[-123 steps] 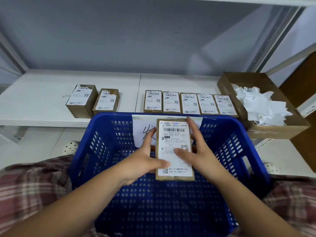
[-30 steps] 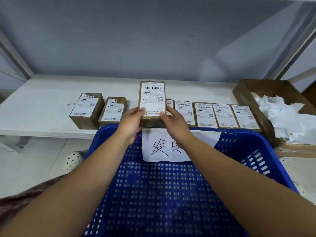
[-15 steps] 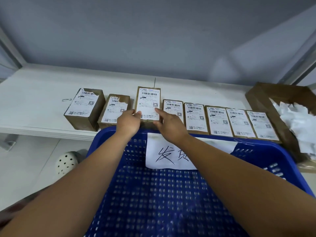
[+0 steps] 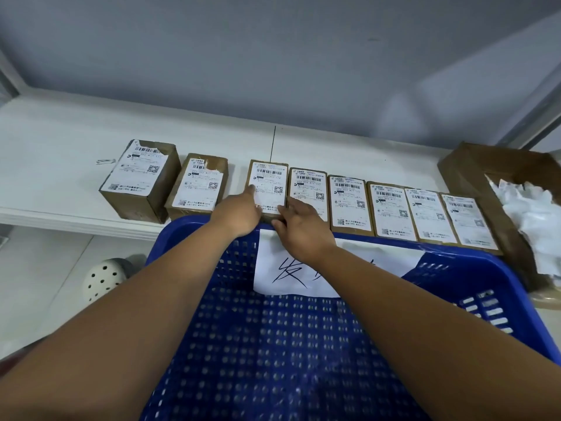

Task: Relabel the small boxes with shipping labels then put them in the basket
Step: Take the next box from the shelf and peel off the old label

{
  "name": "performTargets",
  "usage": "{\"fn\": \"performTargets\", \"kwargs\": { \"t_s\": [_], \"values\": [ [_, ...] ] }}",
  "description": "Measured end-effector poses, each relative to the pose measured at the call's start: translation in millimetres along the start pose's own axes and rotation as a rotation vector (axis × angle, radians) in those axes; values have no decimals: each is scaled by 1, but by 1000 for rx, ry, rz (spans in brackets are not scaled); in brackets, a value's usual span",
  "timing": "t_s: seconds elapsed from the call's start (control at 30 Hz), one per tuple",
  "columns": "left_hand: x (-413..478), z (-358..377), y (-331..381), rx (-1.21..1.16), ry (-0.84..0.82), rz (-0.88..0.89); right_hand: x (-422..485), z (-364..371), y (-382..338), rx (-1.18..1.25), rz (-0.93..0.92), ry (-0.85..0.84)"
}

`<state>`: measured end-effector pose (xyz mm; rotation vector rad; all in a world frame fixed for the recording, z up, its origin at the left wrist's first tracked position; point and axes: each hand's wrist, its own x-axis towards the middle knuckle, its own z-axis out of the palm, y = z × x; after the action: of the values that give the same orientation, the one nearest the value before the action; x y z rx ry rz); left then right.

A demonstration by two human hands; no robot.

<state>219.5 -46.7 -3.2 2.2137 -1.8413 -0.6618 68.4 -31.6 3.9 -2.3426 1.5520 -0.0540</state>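
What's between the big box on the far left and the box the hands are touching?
Head view: one smaller brown cardboard box with a torn white label stands there, on the white shelf.

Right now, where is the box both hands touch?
In the head view, that box lies on the white shelf behind the blue basket, leftmost in the tight row.

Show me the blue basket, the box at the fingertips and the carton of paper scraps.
basket [image 4: 188,229], head view, far rim.
box [image 4: 268,180], head view, white label.
carton [image 4: 467,177], head view, left wall.
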Motion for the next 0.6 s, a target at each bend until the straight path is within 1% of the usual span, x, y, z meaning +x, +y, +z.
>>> {"fn": "performTargets", "kwargs": {
  "t_s": [0.1, 0.17, 0.23, 0.27, 0.33, 0.37, 0.4, 0.43, 0.47, 0.53, 0.6],
  "values": [
    [3, 8, 2, 183, -75, 17, 1, 4, 2, -45, -23, -16],
    [1, 9, 3, 191, -91, -1, 2, 5, 3, -25, -8, -36],
    [-4, 9, 5, 155, -51, -2, 3, 5, 3, -6, 9, -51],
    [-7, 8, 4, 148, 18, 21, 3, 5, 4, -5, 12, -54],
    [-11, 5, -3, 208, 241, 77, 3, 4, 4, -8, 12, -66],
    [-11, 2, -10, 241, 337, 67, 3, 3, 4, -13, 11, -77],
    [-10, -1, -18, 262, 389, 21, 2, 3, 4, -20, 10, -86],
    [-9, -6, -26, 261, 388, -47, 1, 2, 4, -25, 7, -90],
    [-7, -10, -32, 234, 351, -125, -1, 2, 4, -28, 5, -88],
    [-1, -16, -42, 160, 232, -269, -4, 2, 4, -27, 9, -86],
    [4, -17, -45, 142, 164, -346, -5, 2, 3, -26, 11, -90]
  ]
}}
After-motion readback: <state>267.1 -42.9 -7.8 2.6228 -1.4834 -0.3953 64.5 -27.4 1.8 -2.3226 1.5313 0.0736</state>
